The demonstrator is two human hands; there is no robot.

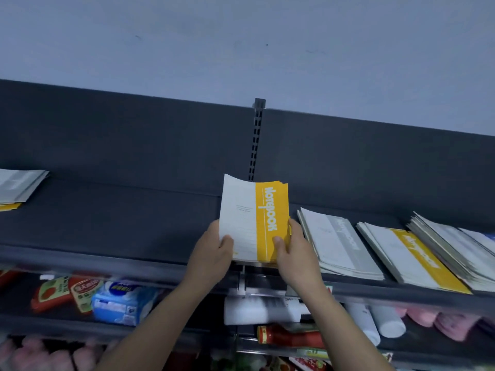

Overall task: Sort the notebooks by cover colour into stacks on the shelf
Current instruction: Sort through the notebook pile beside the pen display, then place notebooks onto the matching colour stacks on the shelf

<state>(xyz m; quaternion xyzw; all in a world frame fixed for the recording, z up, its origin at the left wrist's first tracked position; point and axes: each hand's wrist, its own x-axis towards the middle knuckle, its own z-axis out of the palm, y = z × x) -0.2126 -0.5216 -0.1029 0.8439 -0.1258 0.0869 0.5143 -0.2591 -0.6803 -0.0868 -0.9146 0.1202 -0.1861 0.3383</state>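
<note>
A stack of yellow-and-white notebooks [254, 220] stands tilted up over the middle of the dark top shelf [120, 215]. My left hand [214, 253] grips its lower left corner, thumb on the white part of the cover. My right hand [292, 250] grips its right edge, thumb on the yellow band. To the right lie a grey-covered stack [337, 239], a yellow-covered stack [412, 258] and a further fanned grey stack [460, 245]. At the far left lies another stack [18, 186], grey on top with a yellow cover under it.
A slotted upright post [257, 137] divides the shelf's back panel behind the held stack. The lower shelves hold red packets [67, 290], a blue-and-white pack [123, 303], white bottles [267, 309], a red sauce bottle [289, 336] and pink items [442, 322].
</note>
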